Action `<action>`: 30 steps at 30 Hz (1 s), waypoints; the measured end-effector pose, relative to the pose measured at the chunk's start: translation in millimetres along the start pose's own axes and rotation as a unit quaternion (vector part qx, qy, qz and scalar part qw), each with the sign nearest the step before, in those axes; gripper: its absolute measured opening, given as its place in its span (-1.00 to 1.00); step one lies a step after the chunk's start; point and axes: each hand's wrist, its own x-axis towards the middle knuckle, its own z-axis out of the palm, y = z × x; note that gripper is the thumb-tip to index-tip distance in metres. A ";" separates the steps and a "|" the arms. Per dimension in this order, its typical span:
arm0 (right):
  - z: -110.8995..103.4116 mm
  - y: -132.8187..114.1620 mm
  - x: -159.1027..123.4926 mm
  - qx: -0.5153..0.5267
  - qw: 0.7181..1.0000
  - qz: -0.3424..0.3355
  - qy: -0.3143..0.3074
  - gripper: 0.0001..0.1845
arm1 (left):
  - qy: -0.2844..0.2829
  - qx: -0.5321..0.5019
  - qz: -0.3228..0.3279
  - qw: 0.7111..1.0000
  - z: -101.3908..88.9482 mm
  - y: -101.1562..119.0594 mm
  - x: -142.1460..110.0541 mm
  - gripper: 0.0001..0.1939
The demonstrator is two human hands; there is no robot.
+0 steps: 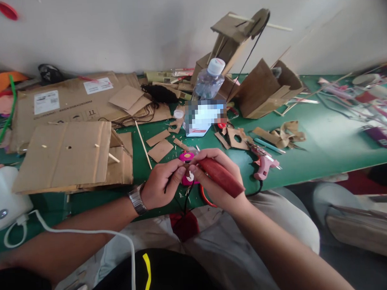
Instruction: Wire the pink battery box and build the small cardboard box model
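You pinch a small brown piece (pixel 187 167) between the fingertips of your left hand (pixel 159 187), directly in front of you above a green table (pixel 320 151), while your right hand (pixel 215 191), close against it, grips a dark red bar (pixel 222 177). Partly hidden by your 2 hands lies a bright pink object (pixel 186 156). Farther out, a pink glue gun (pixel 263 163) rests at right, a cardboard box (pixel 62 156) at left; beyond stand a lit screen (pixel 203 119), a white-capped bottle (pixel 208 83) and a cardboard structure (pixel 229 44) near the pale wall (pixel 122 33).
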 end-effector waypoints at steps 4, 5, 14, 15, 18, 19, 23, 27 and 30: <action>0.1 0.0 0.5 -0.025 1.000 -0.018 0.004 -0.89 | -0.009 -0.033 -0.036 0.999 1.6 -1.4 0.8 -0.63; 0.2 -0.4 0.8 -0.031 0.999 -0.023 0.009 -0.88 | -0.010 -0.072 -0.069 0.995 2.9 -3.0 0.9 -0.60; -16.1 4.6 0.2 -0.142 0.964 -0.209 -0.086 -0.74 | -0.091 -0.477 -0.356 0.798 4.5 -3.8 12.4 -0.46; -16.9 5.4 0.3 -0.144 0.963 -0.211 -0.087 -0.73 | -0.085 -0.480 -0.358 0.796 3.6 -3.0 13.4 -0.48; -15.5 4.8 2.5 -0.117 0.969 -0.208 -0.059 -0.71 | -0.060 -0.458 -0.336 0.821 3.0 -4.4 13.1 -0.52; -14.7 3.4 3.6 -0.106 0.972 -0.206 -0.048 -0.71 | -0.034 -0.433 -0.314 0.844 3.3 -5.9 12.1 -0.54; -14.9 -6.1 6.2 -0.058 0.980 -0.185 -0.041 -0.80 | 0.107 -0.221 -0.196 0.949 2.4 -10.7 7.7 -0.63; -16.5 -12.1 5.1 -0.054 0.980 -0.174 -0.086 -0.88 | 0.136 -0.118 -0.133 0.975 -0.9 -8.5 6.7 -0.67; -15.1 -12.4 4.8 -0.065 0.975 -0.184 -0.107 -0.86 | 0.130 -0.103 -0.120 0.979 -1.5 -6.7 6.8 -0.68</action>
